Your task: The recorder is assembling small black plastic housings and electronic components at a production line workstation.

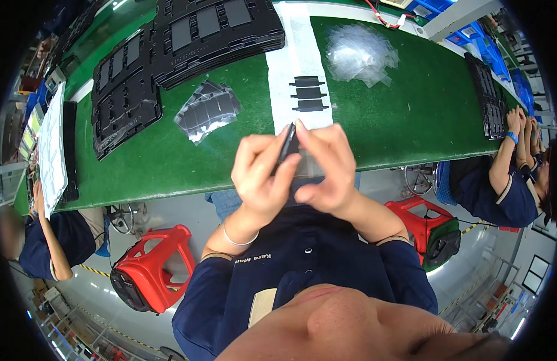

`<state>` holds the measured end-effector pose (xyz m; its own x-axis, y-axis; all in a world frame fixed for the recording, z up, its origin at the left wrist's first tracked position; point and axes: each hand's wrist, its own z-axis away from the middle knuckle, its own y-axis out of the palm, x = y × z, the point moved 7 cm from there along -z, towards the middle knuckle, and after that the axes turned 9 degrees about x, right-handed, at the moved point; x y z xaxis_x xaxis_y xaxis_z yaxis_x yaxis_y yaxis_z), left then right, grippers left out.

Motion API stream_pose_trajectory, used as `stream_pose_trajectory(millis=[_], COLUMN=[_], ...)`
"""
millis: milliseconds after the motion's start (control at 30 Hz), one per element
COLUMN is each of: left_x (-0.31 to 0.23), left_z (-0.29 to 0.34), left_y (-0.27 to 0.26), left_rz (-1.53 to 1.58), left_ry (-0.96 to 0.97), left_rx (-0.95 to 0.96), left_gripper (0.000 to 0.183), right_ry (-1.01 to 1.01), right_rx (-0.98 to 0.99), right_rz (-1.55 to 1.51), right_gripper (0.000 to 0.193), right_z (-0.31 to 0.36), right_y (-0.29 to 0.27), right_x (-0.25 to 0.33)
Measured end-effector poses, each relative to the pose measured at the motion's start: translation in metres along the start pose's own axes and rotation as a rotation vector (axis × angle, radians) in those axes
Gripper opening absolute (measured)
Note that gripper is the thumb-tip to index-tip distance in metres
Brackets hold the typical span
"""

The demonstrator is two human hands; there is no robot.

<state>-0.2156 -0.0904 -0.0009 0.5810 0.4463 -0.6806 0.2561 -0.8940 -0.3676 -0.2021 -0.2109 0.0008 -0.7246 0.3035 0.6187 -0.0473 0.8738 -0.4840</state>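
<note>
Both hands meet just above the near edge of the green table [405,114]. The left hand [260,174] pinches a small flat black part [287,143] by its edge, thumb and forefinger closed on it, and the right hand [328,168] closes on the same part from the other side, forefinger tip at its top end. A clear film or sleeve [307,165] seems to lie between the palms under the part, though the fingers hide most of it, so I cannot be sure what it is.

As a judgement, the step in hand is fitting or stripping that thin cover on the part; the next move calls for a steady pinch with one hand while the other works the film along the edge without bending the piece.

Just beyond the hands, three like black parts [307,93] lie in a row on a white strip [293,54] that runs across the table. To the right of it sits a loose heap of clear films [360,54]. To the left lies a clear bag of dark flat pieces [207,108], and farther left stacks of black moulded trays [215,30] hold dark rectangular panels in their pockets. Another black tray [486,99] lies at the far right by a co-worker's hands [519,123]
</note>
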Motion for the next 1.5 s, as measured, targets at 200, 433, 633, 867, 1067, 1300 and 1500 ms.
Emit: stream_pose_trajectory(millis=[200,433,633,867,1067,1300,1500], left_x=[0.026,0.025,0.025,0.026,0.034,0.037,0.038], left_z=[0.005,0.016,0.016,0.010,0.020,0.029,0.032], left_y=[0.003,0.028,0.021,0.015,0.018,0.030,0.021], left_rz=[0.411,0.869,0.846,0.838,1.054,1.283,1.142], left_ry=[-0.232,-0.420,-0.447,-0.408,-0.606,-0.726,-0.728], left_rx=[0.171,0.365,0.413,0.463,0.509,0.419,0.404], left_gripper=[0.012,0.015,0.016,0.016,0.019,0.022,0.022], right_ry=[0.204,0.439,0.155,0.065,0.114,0.085,0.360], right_rx=[0.154,0.026,0.129,0.133,0.328,-0.119,0.007], right_rz=[-0.471,-0.912,-0.538,-0.425,-0.478,-0.515,-0.989], right_gripper=[0.015,0.008,0.025,0.034,0.048,0.038,0.024], right_z=[-0.016,-0.008,-0.018,-0.020,-0.023,0.004,-0.017], right_y=[-0.004,0.004,-0.001,-0.005,0.007,0.009,0.008], right_x=[-0.027,-0.035,-0.023,-0.014,-0.019,-0.029,-0.050])
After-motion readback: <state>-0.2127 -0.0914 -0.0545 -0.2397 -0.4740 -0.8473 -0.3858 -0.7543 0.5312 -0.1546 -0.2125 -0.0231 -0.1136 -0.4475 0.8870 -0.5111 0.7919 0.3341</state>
